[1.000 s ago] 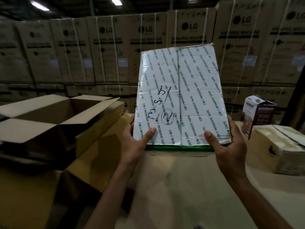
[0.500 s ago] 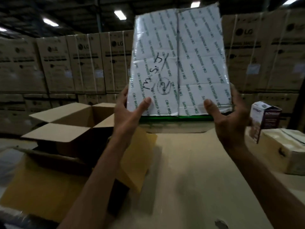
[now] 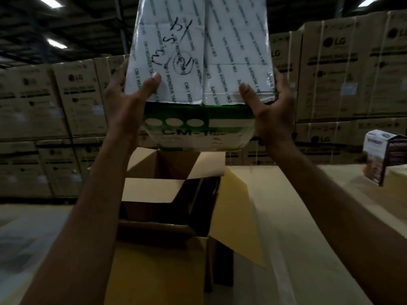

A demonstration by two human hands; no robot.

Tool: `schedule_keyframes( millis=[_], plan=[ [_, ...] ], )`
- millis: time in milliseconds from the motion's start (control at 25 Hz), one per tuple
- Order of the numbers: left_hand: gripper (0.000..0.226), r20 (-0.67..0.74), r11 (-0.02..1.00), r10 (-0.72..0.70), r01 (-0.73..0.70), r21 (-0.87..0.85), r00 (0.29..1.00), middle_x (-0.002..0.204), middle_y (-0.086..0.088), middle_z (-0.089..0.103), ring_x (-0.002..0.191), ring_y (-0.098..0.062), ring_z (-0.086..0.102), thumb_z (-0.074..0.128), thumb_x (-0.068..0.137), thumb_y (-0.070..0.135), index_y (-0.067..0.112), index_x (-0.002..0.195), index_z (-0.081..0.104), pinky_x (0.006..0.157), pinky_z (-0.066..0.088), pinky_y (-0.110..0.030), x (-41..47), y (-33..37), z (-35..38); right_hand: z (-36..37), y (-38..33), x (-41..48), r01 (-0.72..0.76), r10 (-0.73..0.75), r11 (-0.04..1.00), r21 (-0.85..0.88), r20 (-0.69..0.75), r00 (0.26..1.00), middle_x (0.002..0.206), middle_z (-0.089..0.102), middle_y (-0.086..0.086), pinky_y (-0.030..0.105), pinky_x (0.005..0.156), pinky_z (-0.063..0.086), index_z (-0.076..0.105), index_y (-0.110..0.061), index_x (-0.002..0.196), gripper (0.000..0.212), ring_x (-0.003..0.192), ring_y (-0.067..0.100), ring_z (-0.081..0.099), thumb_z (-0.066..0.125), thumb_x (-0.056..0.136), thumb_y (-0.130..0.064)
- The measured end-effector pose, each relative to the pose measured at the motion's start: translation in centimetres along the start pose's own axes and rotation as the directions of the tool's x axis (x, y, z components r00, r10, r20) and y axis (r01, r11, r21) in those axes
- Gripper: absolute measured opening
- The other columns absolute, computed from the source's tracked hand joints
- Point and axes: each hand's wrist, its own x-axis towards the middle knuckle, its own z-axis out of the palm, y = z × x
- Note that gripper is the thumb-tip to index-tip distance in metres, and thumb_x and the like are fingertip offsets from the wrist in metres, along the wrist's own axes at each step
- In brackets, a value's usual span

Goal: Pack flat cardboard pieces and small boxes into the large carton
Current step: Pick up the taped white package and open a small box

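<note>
- Both arms are raised up and forward, with the forearms converging towards the top of the view.
- left grip (image 3: 123,102): thumb (image 3: 154,81) pressed flat on the near white face of the taped box (image 3: 198,51). The fingers wrap out of sight behind its left edge, so it is clamping the box.
- right grip (image 3: 273,106): mirrors the left, with the thumb on the near face by the lower right corner and the fingers curled round the right edge. It is also clamping the box.
- Both grips sit at the box's lower end, one on each side edge. The rest of the box stands above them and its top is cut off by the frame.
- The box's long axis runs roughly vertical in view. The white taped face with handwriting faces the camera. The green-printed end face points down.
- The box is in the air, directly above the large carton (image 3: 167,186) and not touching it.
- The carton's flaps are open and its interior is dark. It sits between the forearms, just beside the left edge of the bench (image 3: 308,216).
- A small printed box (image 3: 383,155) stands on the bench at far right, well apart.
- Stacked LG cartons (image 3: 352,73) form the back wall.
</note>
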Motion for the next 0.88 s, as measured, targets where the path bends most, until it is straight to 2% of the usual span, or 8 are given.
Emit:
schedule_keyframes(
  millis=[160, 240, 360, 480, 560, 640, 760, 880],
  plan=[
    [0.052, -0.107, 0.99, -0.141, 0.138, -0.037, 0.984, 0.11, -0.005, 0.076, 0.092, -0.019, 0.076, 0.081, 0.084, 0.023, 0.014, 0.132, 0.065, 0.066, 0.061, -0.03, 2.5, -2.6, -6.0, 7.4, 0.3, -1.4, -0.128, 0.131, 0.991, -0.029, 0.153, 0.98, 0.122, 0.07, -0.008, 0.042, 0.087, 0.061, 0.053, -0.024, 0.143, 0.084, 0.107, 0.009, 0.069, 0.074, 0.076, -0.07],
    [0.047, -0.142, 0.974, -0.228, 0.223, -0.049, 0.963, 0.099, -0.003, 0.077, 0.079, -0.015, 0.077, 0.08, 0.084, 0.019, 0.016, 0.129, 0.067, 0.057, 0.058, -0.025, 3.6, -3.6, -8.1, 10.5, 0.7, -1.8, -0.2, 0.213, 0.976, -0.081, 0.209, 0.955, 0.121, 0.07, -0.007, 0.043, 0.086, 0.061, 0.052, -0.026, 0.144, 0.084, 0.104, 0.009, 0.069, 0.071, 0.077, -0.072],
    [0.044, -0.155, 0.958, -0.28, 0.285, 0.009, 0.947, 0.097, -0.002, 0.077, 0.066, -0.008, 0.074, 0.079, 0.084, 0.024, 0.018, 0.127, 0.069, 0.051, 0.053, -0.02, 5.4, -4.9, -9.9, 13.3, -0.2, -0.7, -0.244, 0.255, 0.967, -0.075, 0.223, 0.941, 0.118, 0.067, -0.007, 0.042, 0.087, 0.061, 0.053, -0.022, 0.142, 0.068, 0.103, 0.01, 0.068, 0.072, 0.086, -0.055],
    [0.05, -0.141, 0.953, -0.291, 0.299, 0.041, 0.946, 0.102, -0.002, 0.077, 0.072, -0.009, 0.076, 0.081, 0.081, 0.032, 0.02, 0.128, 0.068, 0.055, 0.055, -0.02, 6.6, -5.5, -10.3, 14.2, -0.3, 0.2, -0.295, 0.298, 0.954, -0.047, 0.204, 0.933, 0.115, 0.069, -0.005, 0.043, 0.088, 0.061, 0.056, -0.019, 0.136, 0.061, 0.103, 0.013, 0.07, 0.075, 0.086, -0.048],
    [0.054, -0.132, 0.959, -0.275, 0.282, 0.033, 0.952, 0.103, -0.001, 0.077, 0.081, -0.014, 0.077, 0.083, 0.077, 0.034, 0.022, 0.127, 0.069, 0.061, 0.058, -0.024, 6.6, -5.8, -10.2, 14.0, 0.0, 0.0, -0.293, 0.303, 0.953, -0.082, 0.178, 0.936, 0.109, 0.072, -0.008, 0.044, 0.086, 0.062, 0.06, -0.027, 0.126, 0.057, 0.098, 0.012, 0.072, 0.075, 0.08, -0.057],
    [0.055, -0.128, 0.97, -0.242, 0.245, 0.003, 0.962, 0.103, -0.001, 0.078, 0.084, -0.017, 0.077, 0.085, 0.074, 0.034, 0.023, 0.126, 0.07, 0.064, 0.06, -0.029, 6.4, -5.8, -9.5, 12.9, 0.0, -0.2, -0.256, 0.271, 0.96, -0.114, 0.146, 0.951, 0.103, 0.074, -0.009, 0.043, 0.081, 0.063, 0.064, -0.034, 0.114, 0.05, 0.092, 0.01, 0.073, 0.074, 0.075, -0.063],
    [0.056, -0.086, 0.984, -0.177, 0.175, -0.036, 0.98, 0.106, 0.0, 0.076, 0.085, -0.015, 0.077, 0.083, 0.079, 0.033, 0.023, 0.13, 0.066, 0.063, 0.06, -0.028, 6.1, -5.3, -7.1, 10.2, -0.5, 0.3, -0.2, 0.208, 0.975, -0.097, 0.087, 0.974, 0.102, 0.075, -0.01, 0.04, 0.076, 0.064, 0.067, -0.03, 0.121, 0.045, 0.086, 0.005, 0.074, 0.075, 0.083, -0.054],
    [0.06, -0.027, 0.992, -0.106, 0.104, -0.075, 0.994, 0.111, 0.0, 0.075, 0.087, -0.013, 0.076, 0.082, 0.081, 0.036, 0.023, 0.136, 0.061, 0.068, 0.062, -0.031, 5.7, -4.7, -3.0, 6.3, -1.0, 1.5, -0.152, 0.153, 0.985, -0.081, 0.003, 0.988, 0.102, 0.076, -0.008, 0.045, 0.079, 0.063, 0.065, -0.041, 0.11, 0.033, 0.09, 0.009, 0.075, 0.076, 0.081, -0.052]
  ],
)
